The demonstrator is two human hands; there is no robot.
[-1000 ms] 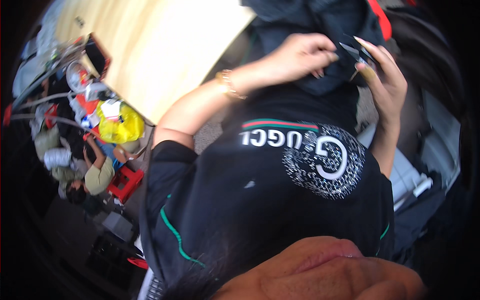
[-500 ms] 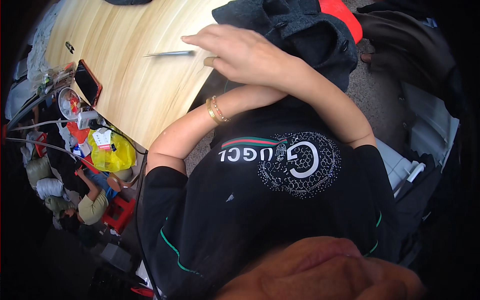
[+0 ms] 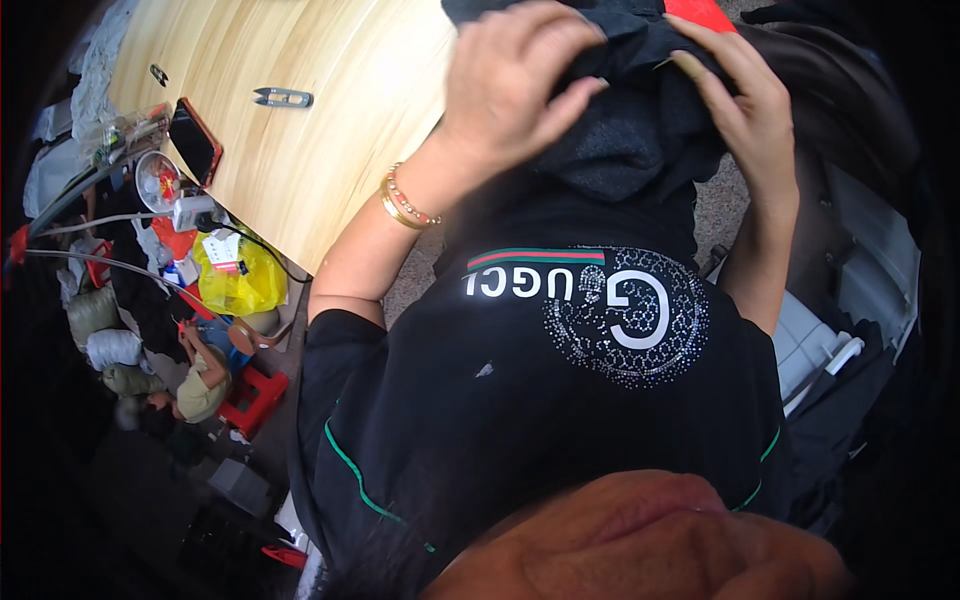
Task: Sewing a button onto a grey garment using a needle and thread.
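Both hands grip the dark cloth (image 3: 620, 150) bunched between them at the counter (image 3: 300, 150) edge: left hand (image 3: 515, 85) from above, right hand (image 3: 745, 115) alongside, equally near

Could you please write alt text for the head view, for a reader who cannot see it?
Both hands, left and right, grip a dark garment held up near the edge of a wooden table. A small metal clipper and a phone lie on the table.
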